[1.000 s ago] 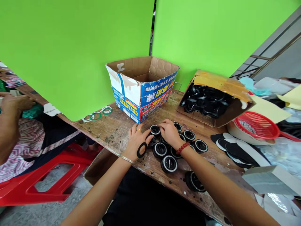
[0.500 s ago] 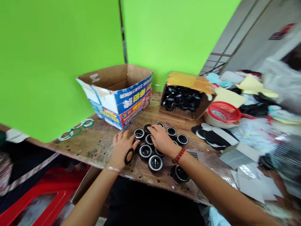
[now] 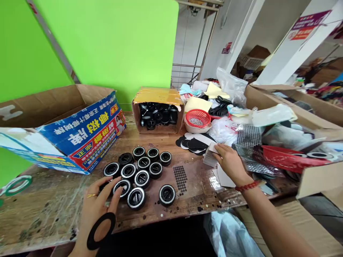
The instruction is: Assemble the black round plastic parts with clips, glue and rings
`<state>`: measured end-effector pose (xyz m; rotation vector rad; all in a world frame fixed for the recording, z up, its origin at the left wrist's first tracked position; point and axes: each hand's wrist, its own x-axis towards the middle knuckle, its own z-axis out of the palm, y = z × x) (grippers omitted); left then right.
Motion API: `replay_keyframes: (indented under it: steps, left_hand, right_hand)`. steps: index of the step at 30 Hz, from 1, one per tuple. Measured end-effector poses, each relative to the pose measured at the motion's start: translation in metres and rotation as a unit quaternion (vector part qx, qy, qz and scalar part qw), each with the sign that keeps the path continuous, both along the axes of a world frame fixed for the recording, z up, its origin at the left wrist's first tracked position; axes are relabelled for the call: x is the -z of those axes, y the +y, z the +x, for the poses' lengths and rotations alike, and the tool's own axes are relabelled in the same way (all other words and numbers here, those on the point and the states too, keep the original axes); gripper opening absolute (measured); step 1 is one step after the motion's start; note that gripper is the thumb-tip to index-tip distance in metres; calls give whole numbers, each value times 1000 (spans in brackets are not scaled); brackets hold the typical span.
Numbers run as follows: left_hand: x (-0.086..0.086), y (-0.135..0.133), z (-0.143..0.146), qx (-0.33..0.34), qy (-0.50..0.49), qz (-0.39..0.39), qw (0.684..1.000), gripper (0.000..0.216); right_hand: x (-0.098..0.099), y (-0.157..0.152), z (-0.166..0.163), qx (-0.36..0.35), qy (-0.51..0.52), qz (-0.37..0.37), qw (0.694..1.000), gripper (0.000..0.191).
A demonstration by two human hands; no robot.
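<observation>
A cluster of round black parts (image 3: 142,178), several with white speckled rings on top, lies on the wooden table. My left hand (image 3: 100,203) rests at the cluster's near left edge, its fingers apart and touching the parts there. A flat black ring (image 3: 101,231) lies against this hand near the wrist. One round part (image 3: 167,195) sits apart, to the right of the cluster. My right hand (image 3: 230,162) has its fingertips closed on the upper edge of a stack of white cards (image 3: 210,159); the thumb is partly hidden.
A blue printed carton (image 3: 88,139) stands at left. Behind, a tipped box (image 3: 158,92) holds black parts. Black and white flat cutouts (image 3: 198,142), a red sieve (image 3: 198,116) and plastic bags crowd the right. A sheet of small grey dots (image 3: 180,179) lies mid-table; green rings (image 3: 17,185) lie far left.
The view has swung right. My right hand has left the round parts and reached over to the white card stack. My left hand stays beside the cluster, its fingers now over the nearest left parts.
</observation>
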<state>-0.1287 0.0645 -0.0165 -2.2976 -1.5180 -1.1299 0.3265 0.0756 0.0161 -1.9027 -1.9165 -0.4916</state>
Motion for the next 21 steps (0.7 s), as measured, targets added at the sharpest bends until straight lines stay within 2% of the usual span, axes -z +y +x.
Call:
replay_keyframes:
  steps: [5,8,10,15,18,21]
  left_hand:
    - [-6,5,28,28,-5,1,1000,25]
    - [-6,3,35,38,-4,-6,999,26]
    - [-4,2,38,48,2,-5,999,24]
    - [-2,2,47,71,17,-8,997,23]
    - [-3,0,53,58,0,-6,998,20]
    - [-5,-2,51,38,-15,-21,999,20]
  right_hand:
    - [-13,-26,12,-18,113,31,993,32]
    - [-18,-38,29,-22,183,-48,982,25]
    - [-15,-38,35,-10,161,-69,985,20]
    - [1,-7,24,-13,68,12,998,16]
    - [5,17,16,-25,46,-6,999,8]
    - [5,29,14,-55,55,-35,996,14]
